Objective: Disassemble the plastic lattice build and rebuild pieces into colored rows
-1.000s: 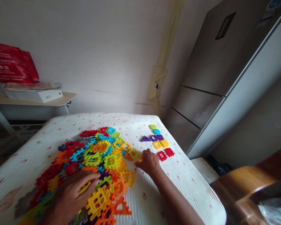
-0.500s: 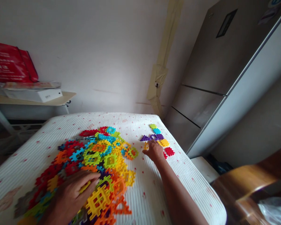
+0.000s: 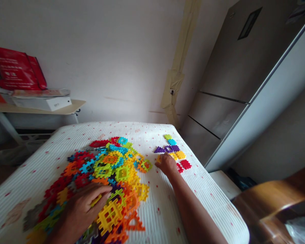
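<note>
Our right hand (image 3: 167, 164) has moved from beside the pile (image 3: 122, 173) towards the purple pieces (image 3: 175, 148), fingers closed on a yellow piece (image 3: 158, 158) near them; our left hand (image 3: 82, 207) lies over the pile, its grip we cannot tell.

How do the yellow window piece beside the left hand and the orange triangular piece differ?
The yellow window piece is roughly square; the orange triangular piece has three corners.

Crossbars divide the yellow piece's opening into smaller ones, while the orange piece has a single opening.

The yellow piece lies on other pieces in the pile; the orange one is at its right edge.

Both have toothed edges.
</note>
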A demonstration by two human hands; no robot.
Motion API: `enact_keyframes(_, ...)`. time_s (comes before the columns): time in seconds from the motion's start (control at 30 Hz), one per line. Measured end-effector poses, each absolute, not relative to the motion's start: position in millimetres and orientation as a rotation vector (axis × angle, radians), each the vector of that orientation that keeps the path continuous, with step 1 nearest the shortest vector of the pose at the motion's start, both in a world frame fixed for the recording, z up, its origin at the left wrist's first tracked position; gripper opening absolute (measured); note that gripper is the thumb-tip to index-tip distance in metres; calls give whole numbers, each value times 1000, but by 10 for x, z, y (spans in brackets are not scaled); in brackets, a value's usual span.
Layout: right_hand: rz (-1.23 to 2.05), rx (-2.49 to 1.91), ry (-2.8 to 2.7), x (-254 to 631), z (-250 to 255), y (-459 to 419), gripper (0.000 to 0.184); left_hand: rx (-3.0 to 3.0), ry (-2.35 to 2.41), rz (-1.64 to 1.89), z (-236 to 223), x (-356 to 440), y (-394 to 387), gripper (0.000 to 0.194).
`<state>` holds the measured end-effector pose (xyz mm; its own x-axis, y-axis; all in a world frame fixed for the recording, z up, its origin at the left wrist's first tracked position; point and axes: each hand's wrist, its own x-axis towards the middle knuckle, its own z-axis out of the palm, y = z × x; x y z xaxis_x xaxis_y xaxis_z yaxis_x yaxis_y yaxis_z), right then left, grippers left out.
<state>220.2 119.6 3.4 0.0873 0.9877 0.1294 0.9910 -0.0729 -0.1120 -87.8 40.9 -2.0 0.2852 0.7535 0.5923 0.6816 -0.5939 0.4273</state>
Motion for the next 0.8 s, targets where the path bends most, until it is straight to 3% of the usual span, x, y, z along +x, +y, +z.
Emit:
enact_keyframes(0.23,-88,-1920,-2000,2066,139,1195,23,2436,1354,1223,14,-856,420,17)
enact_keyframes(0.43,205,-1696,-2147,1710,247,1196,19,2401,1371,1231,14,-854,404,18)
enact_keyframes(0.8,517,-1632,-2080,1274,122,1122,40,2412,1367,1244,120,-813,378,17)
